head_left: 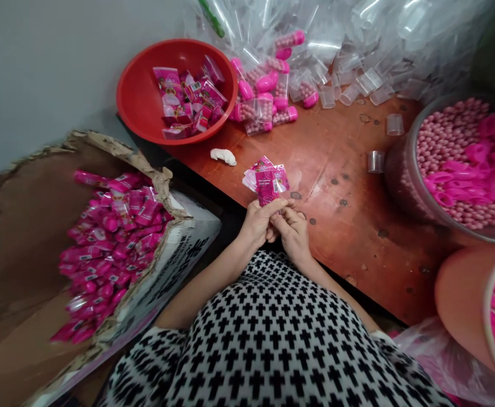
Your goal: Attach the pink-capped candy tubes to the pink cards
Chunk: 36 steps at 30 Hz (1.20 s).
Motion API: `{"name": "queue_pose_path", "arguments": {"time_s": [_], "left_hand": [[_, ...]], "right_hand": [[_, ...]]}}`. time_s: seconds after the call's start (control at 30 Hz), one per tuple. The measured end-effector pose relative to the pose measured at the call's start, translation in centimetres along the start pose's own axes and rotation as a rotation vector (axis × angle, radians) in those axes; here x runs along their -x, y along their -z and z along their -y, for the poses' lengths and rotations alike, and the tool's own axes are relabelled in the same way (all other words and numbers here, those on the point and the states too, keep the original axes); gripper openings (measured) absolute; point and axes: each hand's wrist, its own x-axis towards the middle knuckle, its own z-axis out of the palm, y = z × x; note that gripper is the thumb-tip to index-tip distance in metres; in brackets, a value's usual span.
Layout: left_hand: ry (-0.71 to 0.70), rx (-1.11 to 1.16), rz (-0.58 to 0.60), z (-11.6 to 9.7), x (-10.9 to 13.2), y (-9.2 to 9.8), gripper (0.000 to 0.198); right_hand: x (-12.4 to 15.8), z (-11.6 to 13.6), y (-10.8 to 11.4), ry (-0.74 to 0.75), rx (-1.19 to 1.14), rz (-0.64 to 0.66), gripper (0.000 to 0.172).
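My left hand (254,225) is closed at the table's front edge, thumb and fingers gripping a small fan of flat pink printed sleeves (268,183). Close against it, my right hand (293,230) is closed too, its fingertips pinching at the lower end of the same sleeves. The sleeves point away from me over the table, overlapping, with white and pink print showing. Where the fingers meet, the lower ends are hidden. A crumpled white scrap (223,156) lies just beyond, to the left.
A red bowl (124,96) holds more printed sleeves. Behind lie filled pink-capped tubes (268,93) and a heap of clear tubes (366,51). A tub (404,181) of pink beads and caps stands right, above a peach bucket (459,299). A carton (188,226) of wrapped tubes is left.
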Motion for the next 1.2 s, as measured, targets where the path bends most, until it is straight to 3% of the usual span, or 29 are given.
{"name": "queue_pose_path", "arguments": {"time_s": [0.1, 0.27, 0.43, 0.63, 0.73, 0.83, 0.97, 1.07, 1.2], "left_hand": [[-0.014, 0.046, 0.039, 0.7, 0.3, 0.1, 0.045], [-0.104, 0.158, 0.094, 0.7, 0.0, 0.6, 0.048], [-0.165, 0.199, 0.014, 0.0, -0.7, 0.9, 0.048], [-0.186, 0.138, -0.087, 0.3, -1.3, 0.7, 0.039], [-0.184, 0.120, -0.089, 0.3, -1.1, 0.7, 0.037], [-0.210, 0.167, -0.062, 0.0, -1.0, 1.0, 0.034], [-0.159, 0.161, 0.106, -0.5, -1.2, 1.8, 0.030], [-0.074, 0.072, 0.170, -0.5, -1.0, 1.9, 0.031], [-0.089, -0.016, 0.108, 0.1, -0.4, 1.2, 0.037]], "right_hand": [[-0.1, 0.1, 0.0, -0.047, -0.104, -0.020, 0.023], [-1.1, 0.2, 0.8, -0.152, -0.201, 0.059, 0.027], [-1.3, 0.5, 1.0, -0.102, -0.086, 0.082, 0.027], [-1.1, 0.1, 0.8, 0.014, 0.138, 0.007, 0.024], [-1.2, 0.1, 0.9, 0.003, 0.117, 0.009, 0.022], [-1.4, 0.5, 0.7, -0.107, -0.065, 0.078, 0.022], [-1.2, 1.0, 0.2, -0.242, -0.283, 0.132, 0.024], [-0.7, 0.6, 0.0, -0.204, -0.273, 0.105, 0.023], [-0.5, -0.3, 0.3, -0.087, -0.087, 0.018, 0.026]]}}
